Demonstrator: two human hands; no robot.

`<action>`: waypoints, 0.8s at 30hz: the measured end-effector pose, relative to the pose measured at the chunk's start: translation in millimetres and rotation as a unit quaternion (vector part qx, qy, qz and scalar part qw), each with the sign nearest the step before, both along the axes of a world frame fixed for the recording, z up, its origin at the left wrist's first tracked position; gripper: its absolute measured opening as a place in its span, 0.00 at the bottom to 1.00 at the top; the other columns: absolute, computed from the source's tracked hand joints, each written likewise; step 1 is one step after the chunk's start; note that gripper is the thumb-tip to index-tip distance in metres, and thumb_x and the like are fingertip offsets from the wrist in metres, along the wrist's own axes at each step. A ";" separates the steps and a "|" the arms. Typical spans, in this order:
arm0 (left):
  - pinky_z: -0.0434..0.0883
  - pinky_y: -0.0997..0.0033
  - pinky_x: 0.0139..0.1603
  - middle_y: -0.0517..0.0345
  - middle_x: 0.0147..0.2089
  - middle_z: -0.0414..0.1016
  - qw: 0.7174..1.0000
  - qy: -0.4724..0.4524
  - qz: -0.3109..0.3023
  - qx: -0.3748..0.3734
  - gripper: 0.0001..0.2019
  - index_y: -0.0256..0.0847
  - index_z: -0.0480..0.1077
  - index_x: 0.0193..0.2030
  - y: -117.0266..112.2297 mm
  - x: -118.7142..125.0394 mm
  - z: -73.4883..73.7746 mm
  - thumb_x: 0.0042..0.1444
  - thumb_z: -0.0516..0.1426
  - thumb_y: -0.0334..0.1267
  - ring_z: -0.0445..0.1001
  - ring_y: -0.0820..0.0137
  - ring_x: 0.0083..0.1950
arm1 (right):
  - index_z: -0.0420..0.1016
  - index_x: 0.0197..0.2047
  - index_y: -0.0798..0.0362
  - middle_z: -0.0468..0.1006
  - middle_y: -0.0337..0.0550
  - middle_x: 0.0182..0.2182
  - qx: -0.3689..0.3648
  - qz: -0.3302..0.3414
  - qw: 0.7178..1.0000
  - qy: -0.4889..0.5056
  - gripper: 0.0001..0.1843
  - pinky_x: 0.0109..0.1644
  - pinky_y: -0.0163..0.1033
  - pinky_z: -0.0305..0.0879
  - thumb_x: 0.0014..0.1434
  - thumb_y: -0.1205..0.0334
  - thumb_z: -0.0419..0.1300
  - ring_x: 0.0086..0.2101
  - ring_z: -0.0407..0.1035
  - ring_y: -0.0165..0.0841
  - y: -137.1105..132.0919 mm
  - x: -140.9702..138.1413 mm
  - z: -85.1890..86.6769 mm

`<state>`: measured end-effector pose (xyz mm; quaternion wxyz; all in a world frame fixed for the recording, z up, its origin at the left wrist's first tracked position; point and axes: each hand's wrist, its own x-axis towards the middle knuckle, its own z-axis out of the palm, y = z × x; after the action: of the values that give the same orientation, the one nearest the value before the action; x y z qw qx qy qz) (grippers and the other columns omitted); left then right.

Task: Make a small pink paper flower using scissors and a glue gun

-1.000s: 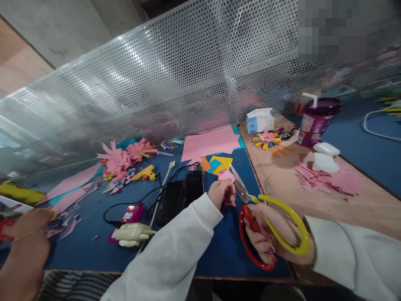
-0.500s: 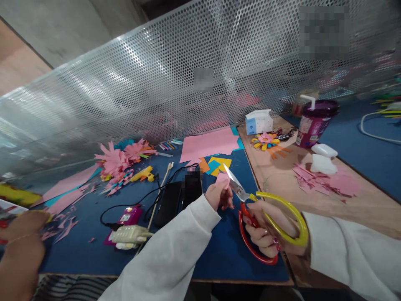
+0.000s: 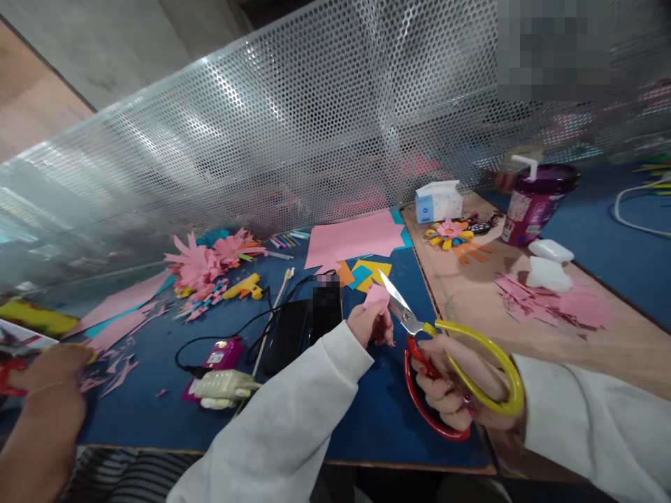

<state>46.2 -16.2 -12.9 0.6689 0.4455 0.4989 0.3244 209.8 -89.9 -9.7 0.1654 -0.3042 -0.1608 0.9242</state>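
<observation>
In my left hand (image 3: 370, 324) I pinch a small piece of pink paper (image 3: 376, 296), held up over the blue tabletop. My right hand (image 3: 446, 381) is wrapped round a pair of scissors (image 3: 407, 318) with one yellow and one red handle loop. The scissor blades point up and left, right beside the pink piece; whether they touch it I cannot tell. Beyond my hands lie yellow, orange and teal paper scraps (image 3: 370, 272) and a large pink sheet (image 3: 354, 241). Cut pink pieces (image 3: 535, 302) are heaped to the right.
At left, another person's hand (image 3: 55, 370) holds red-handled scissors. A yellow glue gun (image 3: 244, 287), pink paper flowers (image 3: 202, 265), a power strip (image 3: 223, 385) and black phones (image 3: 287, 332) lie left of my arm. A purple cup (image 3: 537, 209) stands at right, before a perforated metal screen (image 3: 293, 126).
The whole view has shifted slightly, so things sit a little further right. My hands keep nearly the same pose, with the scissors still beside the pink paper. The other person's hand has moved a little.
</observation>
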 end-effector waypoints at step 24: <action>0.51 0.78 0.11 0.60 0.10 0.62 0.998 0.024 0.050 0.023 0.18 0.37 0.61 0.14 7.5 -8.3 1.3 0.51 0.55 0.44 0.62 0.74 0.11 | 0.54 0.24 0.51 0.50 0.29 0.14 0.015 -0.002 0.999 -0.049 0.18 0.14 0.27 0.34 0.61 0.50 0.44 0.13 0.37 0.21 -6.4 1.4 4.0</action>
<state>37.8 -8.8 -11.6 0.6295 0.4430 0.5286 0.3578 211.1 -96.3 -5.8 0.1638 -0.3471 -0.1818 0.9053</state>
